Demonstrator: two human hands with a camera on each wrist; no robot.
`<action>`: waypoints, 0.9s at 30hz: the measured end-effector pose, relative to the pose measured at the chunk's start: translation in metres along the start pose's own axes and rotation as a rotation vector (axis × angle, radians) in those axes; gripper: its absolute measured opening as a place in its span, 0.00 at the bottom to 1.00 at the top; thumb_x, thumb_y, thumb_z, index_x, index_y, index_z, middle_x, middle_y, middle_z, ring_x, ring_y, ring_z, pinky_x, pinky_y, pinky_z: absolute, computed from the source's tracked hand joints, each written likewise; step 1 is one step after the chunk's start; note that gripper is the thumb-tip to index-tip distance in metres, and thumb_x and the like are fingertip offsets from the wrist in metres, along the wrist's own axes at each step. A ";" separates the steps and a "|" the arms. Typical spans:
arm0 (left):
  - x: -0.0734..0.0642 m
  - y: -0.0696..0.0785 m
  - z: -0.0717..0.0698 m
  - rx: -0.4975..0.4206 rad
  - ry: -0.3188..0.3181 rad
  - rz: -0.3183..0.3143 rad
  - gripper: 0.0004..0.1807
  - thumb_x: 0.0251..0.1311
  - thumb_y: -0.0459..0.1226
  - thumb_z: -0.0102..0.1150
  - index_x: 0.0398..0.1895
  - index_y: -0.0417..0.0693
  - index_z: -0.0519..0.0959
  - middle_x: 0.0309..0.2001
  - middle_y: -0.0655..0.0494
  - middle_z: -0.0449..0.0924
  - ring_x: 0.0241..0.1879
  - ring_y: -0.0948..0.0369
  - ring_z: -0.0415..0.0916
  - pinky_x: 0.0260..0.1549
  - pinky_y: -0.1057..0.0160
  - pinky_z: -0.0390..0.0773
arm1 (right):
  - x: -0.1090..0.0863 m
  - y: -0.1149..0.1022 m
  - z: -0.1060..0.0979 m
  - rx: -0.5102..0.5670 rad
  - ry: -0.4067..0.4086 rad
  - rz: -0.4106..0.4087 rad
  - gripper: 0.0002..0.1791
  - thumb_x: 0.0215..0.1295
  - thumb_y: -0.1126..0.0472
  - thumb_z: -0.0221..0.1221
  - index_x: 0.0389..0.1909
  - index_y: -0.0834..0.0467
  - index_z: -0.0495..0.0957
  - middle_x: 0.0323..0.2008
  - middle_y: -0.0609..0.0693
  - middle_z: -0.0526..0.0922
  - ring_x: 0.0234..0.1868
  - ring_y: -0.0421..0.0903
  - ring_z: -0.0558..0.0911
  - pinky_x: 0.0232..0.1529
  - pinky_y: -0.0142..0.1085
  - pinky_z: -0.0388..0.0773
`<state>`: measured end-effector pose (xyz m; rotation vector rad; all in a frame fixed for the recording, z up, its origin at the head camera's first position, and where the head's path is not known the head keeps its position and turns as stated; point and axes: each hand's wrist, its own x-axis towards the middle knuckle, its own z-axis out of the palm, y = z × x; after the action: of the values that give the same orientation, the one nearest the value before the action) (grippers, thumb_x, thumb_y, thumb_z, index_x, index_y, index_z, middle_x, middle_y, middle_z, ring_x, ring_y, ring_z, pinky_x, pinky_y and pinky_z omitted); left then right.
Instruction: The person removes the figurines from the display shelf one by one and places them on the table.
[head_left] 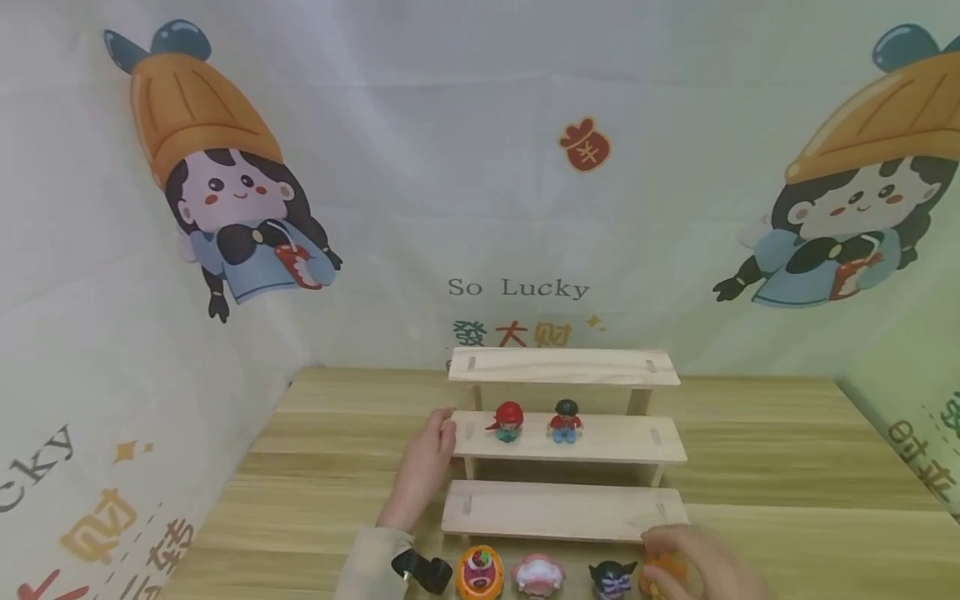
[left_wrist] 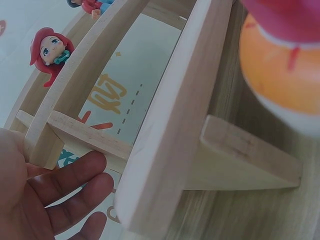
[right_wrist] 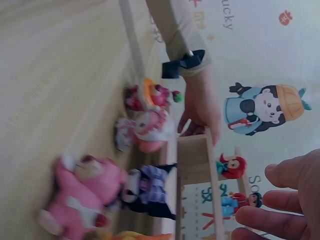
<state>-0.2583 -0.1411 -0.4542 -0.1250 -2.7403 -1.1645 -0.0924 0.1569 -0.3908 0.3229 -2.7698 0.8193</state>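
Observation:
A three-tier wooden display shelf (head_left: 562,510) stands on the table. My left hand (head_left: 424,460) holds the left end of its middle tier, with several fingers (left_wrist: 82,200) below the board in the left wrist view. On that tier sit a red-haired figurine (head_left: 508,422) and a dark-haired figurine (head_left: 566,422) in a red top and blue trousers. My right hand (head_left: 701,560) is at the front right corner of the lowest tier, above an orange figurine (head_left: 666,573) it partly covers. In the right wrist view its fingers (right_wrist: 272,220) are extended, with nothing between them.
Before the shelf stand an orange-rimmed toy (head_left: 480,572) with a strawberry on top, a pink-and-white figurine (head_left: 538,575) and a black figurine (head_left: 612,578) with a purple bow. A pink bear figurine (right_wrist: 85,192) shows in the right wrist view. Printed cloth (head_left: 420,192) walls the table.

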 end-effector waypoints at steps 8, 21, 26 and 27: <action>0.000 0.001 0.001 0.008 -0.005 -0.003 0.21 0.73 0.41 0.40 0.62 0.43 0.69 0.43 0.39 0.83 0.32 0.55 0.81 0.33 0.54 0.77 | 0.039 0.034 0.013 -0.014 0.057 -0.121 0.11 0.57 0.56 0.66 0.41 0.52 0.81 0.39 0.43 0.84 0.42 0.43 0.82 0.43 0.40 0.78; 0.000 0.000 0.000 -0.003 0.008 -0.008 0.20 0.72 0.41 0.40 0.61 0.42 0.69 0.47 0.38 0.81 0.35 0.52 0.82 0.40 0.48 0.78 | 0.103 0.009 0.009 -0.033 0.071 -0.216 0.15 0.57 0.61 0.66 0.46 0.58 0.81 0.45 0.51 0.84 0.49 0.53 0.80 0.49 0.49 0.75; 0.001 0.002 -0.001 -0.005 0.018 0.004 0.20 0.72 0.41 0.41 0.61 0.41 0.70 0.46 0.37 0.81 0.34 0.52 0.81 0.39 0.48 0.78 | 0.121 0.006 0.016 -0.033 0.068 -0.226 0.16 0.58 0.62 0.66 0.47 0.60 0.80 0.45 0.54 0.84 0.49 0.54 0.80 0.49 0.50 0.75; 0.001 0.002 -0.001 -0.005 0.017 0.000 0.20 0.72 0.41 0.41 0.61 0.41 0.70 0.45 0.38 0.82 0.33 0.52 0.81 0.38 0.49 0.78 | 0.124 0.006 0.017 -0.035 0.072 -0.233 0.16 0.57 0.62 0.66 0.47 0.61 0.80 0.45 0.54 0.84 0.49 0.54 0.80 0.50 0.50 0.75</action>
<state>-0.2588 -0.1405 -0.4525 -0.1153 -2.7232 -1.1663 -0.2140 0.1346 -0.3724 0.5842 -2.6132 0.7095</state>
